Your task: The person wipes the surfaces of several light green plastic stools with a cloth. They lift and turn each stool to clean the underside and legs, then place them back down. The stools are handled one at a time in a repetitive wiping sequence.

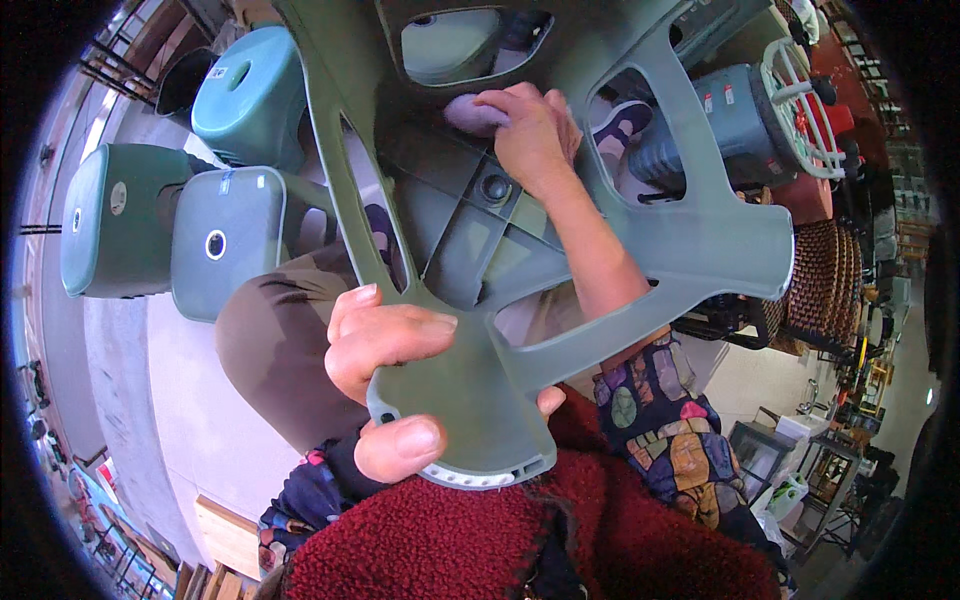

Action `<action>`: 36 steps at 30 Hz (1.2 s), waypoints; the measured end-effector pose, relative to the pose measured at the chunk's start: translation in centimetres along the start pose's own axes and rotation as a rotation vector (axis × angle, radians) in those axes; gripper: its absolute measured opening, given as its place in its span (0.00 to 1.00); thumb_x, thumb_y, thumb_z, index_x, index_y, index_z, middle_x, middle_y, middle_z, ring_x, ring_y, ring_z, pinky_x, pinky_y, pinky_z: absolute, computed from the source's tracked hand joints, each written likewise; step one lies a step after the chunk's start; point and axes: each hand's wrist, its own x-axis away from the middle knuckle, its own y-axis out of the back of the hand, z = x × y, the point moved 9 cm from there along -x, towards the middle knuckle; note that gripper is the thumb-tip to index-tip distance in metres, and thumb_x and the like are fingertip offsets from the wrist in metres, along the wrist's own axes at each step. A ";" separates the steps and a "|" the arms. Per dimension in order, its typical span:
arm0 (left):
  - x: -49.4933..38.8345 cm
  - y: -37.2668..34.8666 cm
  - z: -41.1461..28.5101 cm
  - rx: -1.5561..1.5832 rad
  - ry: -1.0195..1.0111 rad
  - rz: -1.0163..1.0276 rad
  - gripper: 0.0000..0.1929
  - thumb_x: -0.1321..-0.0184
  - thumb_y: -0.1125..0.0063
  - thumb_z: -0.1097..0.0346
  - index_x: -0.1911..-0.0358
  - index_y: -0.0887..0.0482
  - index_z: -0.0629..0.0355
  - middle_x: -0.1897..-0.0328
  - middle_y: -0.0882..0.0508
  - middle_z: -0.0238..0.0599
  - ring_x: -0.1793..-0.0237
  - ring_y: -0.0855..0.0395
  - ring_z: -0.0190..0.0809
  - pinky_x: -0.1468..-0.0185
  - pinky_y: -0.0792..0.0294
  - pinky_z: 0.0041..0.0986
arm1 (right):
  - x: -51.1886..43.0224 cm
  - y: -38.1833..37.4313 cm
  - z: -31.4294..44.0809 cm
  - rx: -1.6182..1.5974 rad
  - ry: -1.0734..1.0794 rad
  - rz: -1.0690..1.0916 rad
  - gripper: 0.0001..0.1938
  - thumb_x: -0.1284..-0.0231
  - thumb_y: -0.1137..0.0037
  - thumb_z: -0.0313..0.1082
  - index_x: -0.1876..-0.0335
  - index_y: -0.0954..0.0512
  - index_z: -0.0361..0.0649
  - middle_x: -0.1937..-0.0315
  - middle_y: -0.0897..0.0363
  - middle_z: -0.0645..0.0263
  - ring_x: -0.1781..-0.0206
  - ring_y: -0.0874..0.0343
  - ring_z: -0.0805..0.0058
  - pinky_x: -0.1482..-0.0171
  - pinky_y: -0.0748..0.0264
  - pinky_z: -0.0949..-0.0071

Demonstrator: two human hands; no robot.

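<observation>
A grey-green plastic stool (457, 382) is tilted upside down over my lap, its legs and hollow underside facing me. My left hand (397, 375) grips the near leg, fingers over one edge and thumb by its foot, which carries a pale dotted strip. Inside the stool, my right hand (536, 139) is closed on a bunched pale purple cloth (474, 115), close to the inner wall and the ribbed underside of the seat. The right forearm passes in over the leg frame. A fingertip shows at the right edge of the near leg.
Several plastic stools stand at the left: a turquoise one (247, 97), a green one (127, 217) and a blue-grey one (225, 240). Upper right are dark grey plastic stools (739, 124) with a white wire rack (799, 105). Woven baskets (825, 277) are at the right, wooden boards (229, 532) lower left.
</observation>
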 end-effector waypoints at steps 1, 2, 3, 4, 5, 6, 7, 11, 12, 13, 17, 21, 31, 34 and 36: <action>0.1 0.2 0.1 0.002 0.017 -0.041 0.47 0.63 0.13 0.42 0.40 0.37 0.27 0.59 0.22 0.35 0.64 0.23 0.40 0.44 0.35 0.51 | 0.1 0.4 0.2 0.147 0.032 -0.058 0.18 0.48 0.39 0.28 0.56 0.10 0.64 0.53 0.16 0.68 0.45 0.23 0.57 0.46 0.24 0.60; 0.1 0.2 0.1 -0.016 0.026 -0.053 0.47 0.63 0.13 0.42 0.40 0.37 0.27 0.59 0.22 0.35 0.64 0.23 0.40 0.44 0.35 0.50 | -0.2 0.6 0.0 0.172 -0.011 -0.113 0.16 0.48 0.39 0.28 0.59 0.10 0.64 0.55 0.17 0.72 0.49 0.25 0.59 0.49 0.26 0.59; 0.1 0.0 -0.1 -0.032 0.019 -0.020 0.49 0.62 0.14 0.41 0.38 0.39 0.28 0.58 0.23 0.36 0.64 0.23 0.41 0.44 0.36 0.51 | -0.3 0.3 0.7 0.249 0.048 -0.093 0.15 0.47 0.39 0.28 0.60 0.10 0.64 0.55 0.17 0.72 0.48 0.25 0.59 0.48 0.27 0.58; 0.0 -0.2 -0.3 -0.047 0.011 0.012 0.50 0.62 0.14 0.41 0.36 0.40 0.28 0.57 0.24 0.37 0.63 0.24 0.41 0.44 0.36 0.51 | -0.6 -0.6 1.0 0.341 0.058 -0.015 0.15 0.47 0.39 0.28 0.61 0.10 0.64 0.54 0.17 0.73 0.47 0.25 0.60 0.47 0.27 0.57; -0.2 -0.5 -0.5 -0.061 -0.013 0.091 0.54 0.61 0.15 0.41 0.33 0.44 0.30 0.54 0.26 0.40 0.63 0.24 0.42 0.44 0.37 0.52 | -0.8 -1.2 1.4 0.437 0.073 0.031 0.14 0.46 0.40 0.28 0.61 0.10 0.64 0.54 0.17 0.73 0.47 0.25 0.60 0.47 0.27 0.56; -0.3 -0.6 -0.6 -0.067 -0.019 0.114 0.56 0.60 0.16 0.41 0.31 0.46 0.30 0.53 0.26 0.41 0.63 0.24 0.43 0.45 0.38 0.52 | -0.8 -2.3 2.0 0.495 0.114 0.127 0.14 0.45 0.40 0.29 0.61 0.11 0.64 0.53 0.17 0.73 0.46 0.24 0.60 0.46 0.28 0.55; -0.4 -0.8 -0.7 -0.072 -0.037 0.183 0.57 0.60 0.16 0.41 0.28 0.49 0.31 0.51 0.27 0.43 0.63 0.25 0.43 0.45 0.38 0.53 | -0.8 -3.0 2.8 0.556 0.172 0.177 0.13 0.44 0.39 0.30 0.60 0.11 0.64 0.53 0.18 0.73 0.45 0.24 0.60 0.46 0.28 0.55; -0.5 -0.9 -0.6 -0.052 -0.043 0.204 0.58 0.59 0.17 0.42 0.28 0.50 0.32 0.50 0.28 0.43 0.63 0.26 0.43 0.45 0.39 0.53 | -0.6 -3.7 2.6 0.268 0.053 0.338 0.13 0.43 0.38 0.35 0.54 0.11 0.63 0.49 0.17 0.70 0.39 0.25 0.59 0.42 0.27 0.54; -0.4 -0.9 -0.5 -0.029 -0.043 0.199 0.58 0.59 0.16 0.42 0.28 0.50 0.32 0.50 0.28 0.43 0.62 0.26 0.43 0.45 0.39 0.52 | -0.2 -3.5 2.4 0.142 0.033 0.367 0.16 0.45 0.37 0.36 0.49 0.12 0.61 0.49 0.16 0.66 0.39 0.22 0.56 0.40 0.24 0.54; -0.4 -0.8 -0.5 -0.034 -0.060 0.188 0.58 0.59 0.16 0.42 0.28 0.50 0.32 0.49 0.29 0.43 0.62 0.26 0.44 0.45 0.39 0.52 | -0.2 -3.0 1.9 -0.010 -0.028 0.353 0.17 0.45 0.38 0.36 0.48 0.13 0.60 0.50 0.15 0.64 0.40 0.21 0.55 0.40 0.23 0.55; -0.2 -0.6 -0.4 -0.057 -0.074 0.212 0.58 0.59 0.16 0.42 0.27 0.50 0.32 0.49 0.29 0.44 0.61 0.26 0.44 0.46 0.39 0.51 | -0.1 0.0 3.2 -0.297 0.046 0.122 0.18 0.45 0.40 0.37 0.47 0.14 0.60 0.54 0.14 0.57 0.47 0.16 0.52 0.45 0.19 0.58; -0.1 -0.3 -0.4 -0.027 -0.100 0.189 0.59 0.58 0.16 0.40 0.27 0.51 0.32 0.50 0.29 0.44 0.61 0.27 0.44 0.49 0.38 0.50 | 1.0 -1.6 8.2 0.033 0.219 0.082 0.16 0.42 0.42 0.35 0.50 0.13 0.64 0.54 0.15 0.61 0.48 0.18 0.55 0.52 0.19 0.57; -0.2 0.5 0.3 0.055 -0.004 0.112 0.51 0.63 0.11 0.50 0.35 0.38 0.28 0.51 0.23 0.42 0.63 0.21 0.44 0.43 0.34 0.52 | 4.4 -3.1 9.2 0.491 0.405 0.359 0.09 0.46 0.37 0.37 0.61 0.09 0.55 0.55 0.15 0.65 0.42 0.22 0.61 0.47 0.29 0.57; -0.6 0.6 0.0 0.070 0.059 0.158 0.51 0.64 0.09 0.53 0.36 0.36 0.26 0.50 0.22 0.40 0.62 0.20 0.44 0.42 0.33 0.53 | 4.9 -1.5 8.2 0.463 0.426 0.407 0.10 0.47 0.37 0.37 0.61 0.09 0.56 0.54 0.15 0.63 0.43 0.21 0.60 0.47 0.28 0.56; -0.8 0.2 0.1 0.070 0.102 0.182 0.51 0.64 0.09 0.53 0.36 0.36 0.26 0.50 0.22 0.40 0.61 0.20 0.44 0.42 0.33 0.53 | 4.6 -2.1 8.2 0.483 0.433 0.422 0.10 0.47 0.37 0.35 0.61 0.09 0.54 0.55 0.15 0.62 0.45 0.20 0.60 0.49 0.25 0.56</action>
